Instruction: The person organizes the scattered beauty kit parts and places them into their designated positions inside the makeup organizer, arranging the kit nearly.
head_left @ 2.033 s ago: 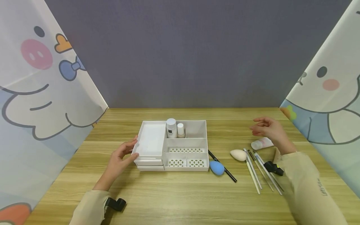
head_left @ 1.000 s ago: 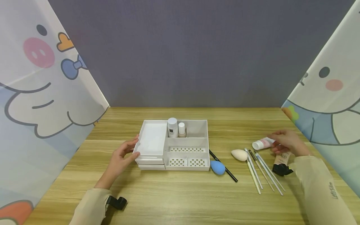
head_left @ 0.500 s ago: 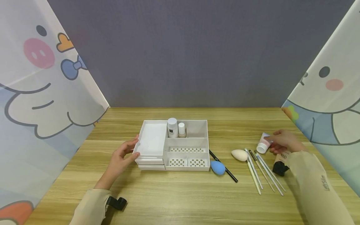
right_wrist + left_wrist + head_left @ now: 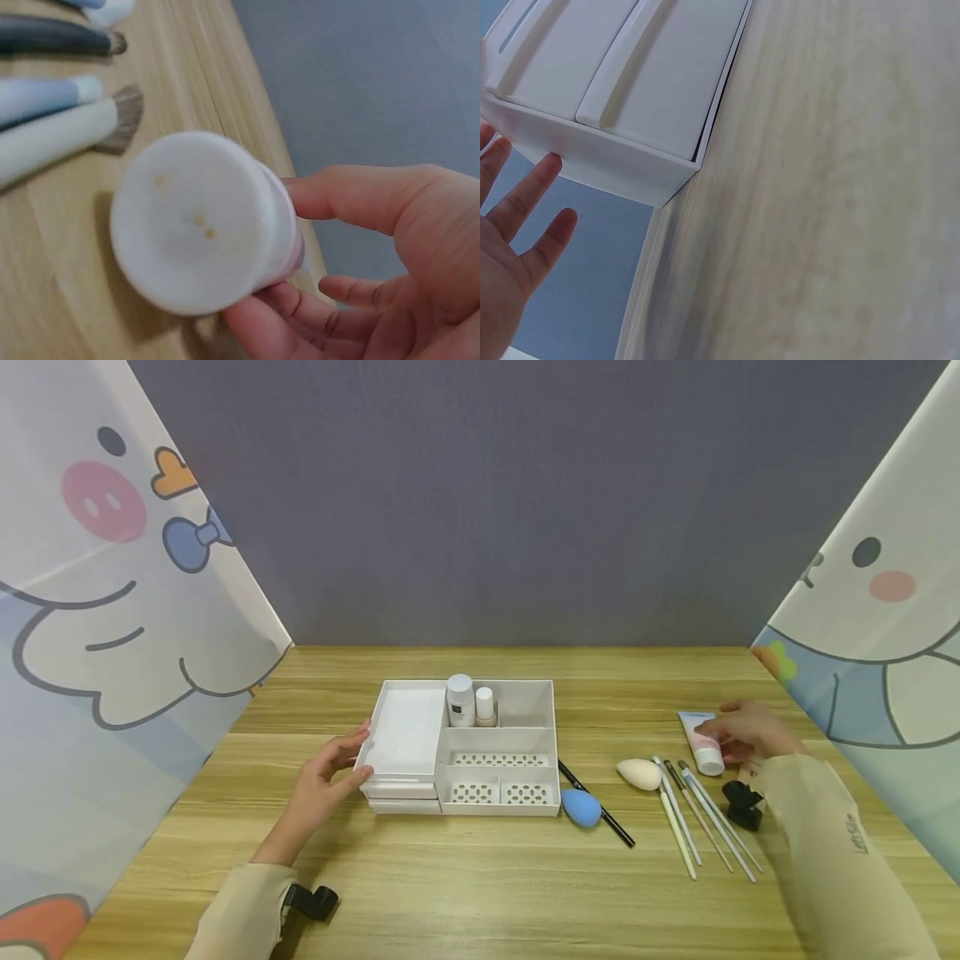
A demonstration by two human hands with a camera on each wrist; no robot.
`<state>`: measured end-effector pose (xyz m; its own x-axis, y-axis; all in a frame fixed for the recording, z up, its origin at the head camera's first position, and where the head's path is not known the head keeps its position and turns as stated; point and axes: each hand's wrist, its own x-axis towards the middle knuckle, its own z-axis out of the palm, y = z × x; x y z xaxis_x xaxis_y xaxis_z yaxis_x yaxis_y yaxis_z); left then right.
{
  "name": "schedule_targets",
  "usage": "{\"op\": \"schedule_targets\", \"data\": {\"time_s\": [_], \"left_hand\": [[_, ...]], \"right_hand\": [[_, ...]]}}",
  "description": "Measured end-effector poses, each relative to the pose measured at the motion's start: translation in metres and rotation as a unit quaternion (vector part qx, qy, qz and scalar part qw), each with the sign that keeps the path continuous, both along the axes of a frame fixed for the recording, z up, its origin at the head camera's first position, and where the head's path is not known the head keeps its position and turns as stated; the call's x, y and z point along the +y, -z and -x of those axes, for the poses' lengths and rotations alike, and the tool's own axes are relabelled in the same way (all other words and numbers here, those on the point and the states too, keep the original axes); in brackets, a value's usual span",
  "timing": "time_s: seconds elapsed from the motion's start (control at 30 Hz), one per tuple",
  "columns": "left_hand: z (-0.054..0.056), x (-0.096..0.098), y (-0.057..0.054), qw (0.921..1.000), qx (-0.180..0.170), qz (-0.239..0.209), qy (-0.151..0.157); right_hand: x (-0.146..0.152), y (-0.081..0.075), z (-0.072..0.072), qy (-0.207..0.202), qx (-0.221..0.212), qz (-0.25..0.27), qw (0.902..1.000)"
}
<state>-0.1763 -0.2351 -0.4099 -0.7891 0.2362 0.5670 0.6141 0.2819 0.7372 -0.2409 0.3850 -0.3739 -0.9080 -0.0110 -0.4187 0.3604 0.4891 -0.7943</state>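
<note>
My right hand (image 4: 757, 731) pinches a white and pink squeeze tube (image 4: 699, 735) between thumb and fingers at the right of the table. In the right wrist view its round white cap (image 4: 187, 225) faces the camera. A white cosmetics organizer (image 4: 405, 727) stands at the table's middle; a white bottle (image 4: 460, 703) and a smaller white-capped bottle (image 4: 485, 707) stand in its back compartments. With its fingers spread, my left hand (image 4: 318, 789) touches the organizer's left side. In the left wrist view, the fingertips meet the side wall below the drawer fronts (image 4: 660, 82).
Several makeup brushes (image 4: 708, 818) lie left of the right sleeve, beside a cream makeup sponge (image 4: 639, 774). A blue sponge (image 4: 581, 807) rests by a black pencil (image 4: 618, 832) near the organizer's right corner. A beige tube (image 4: 746, 772) is mostly hidden by the right wrist.
My right hand has come down onto the white and pink tube and taken hold of it. The tube has turned so its cap points toward me. The left hand stays by the organizer.
</note>
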Motion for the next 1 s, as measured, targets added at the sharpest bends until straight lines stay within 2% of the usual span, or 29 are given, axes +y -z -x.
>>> {"op": "schedule_targets", "data": {"time_s": [0.33, 0.5, 0.67, 0.87, 1.0], "left_hand": [[-0.0002, -0.0004, -0.0001, 1.0, -0.007, 0.002, -0.004], [-0.0003, -0.0004, 0.0003, 1.0, 0.001, 0.002, -0.002], [-0.0006, -0.0008, 0.0007, 1.0, -0.005, 0.004, -0.005], [-0.0009, -0.0004, -0.0003, 1.0, -0.004, 0.003, -0.003], [-0.0002, -0.0006, 0.0, 1.0, -0.002, 0.002, -0.001]], "right_hand": [[-0.0017, 0.0019, 0.0042, -0.039, 0.014, -0.011, 0.9991], [-0.0009, 0.0053, 0.0056, -0.045, 0.014, 0.01, 0.9988], [0.0012, 0.0077, 0.0067, -0.054, 0.02, 0.005, 0.9983], [0.0018, 0.0074, 0.0083, -0.074, 0.073, 0.011, 0.9946], [-0.0011, 0.0082, 0.0085, -0.072, 0.115, 0.02, 0.9905]]}}
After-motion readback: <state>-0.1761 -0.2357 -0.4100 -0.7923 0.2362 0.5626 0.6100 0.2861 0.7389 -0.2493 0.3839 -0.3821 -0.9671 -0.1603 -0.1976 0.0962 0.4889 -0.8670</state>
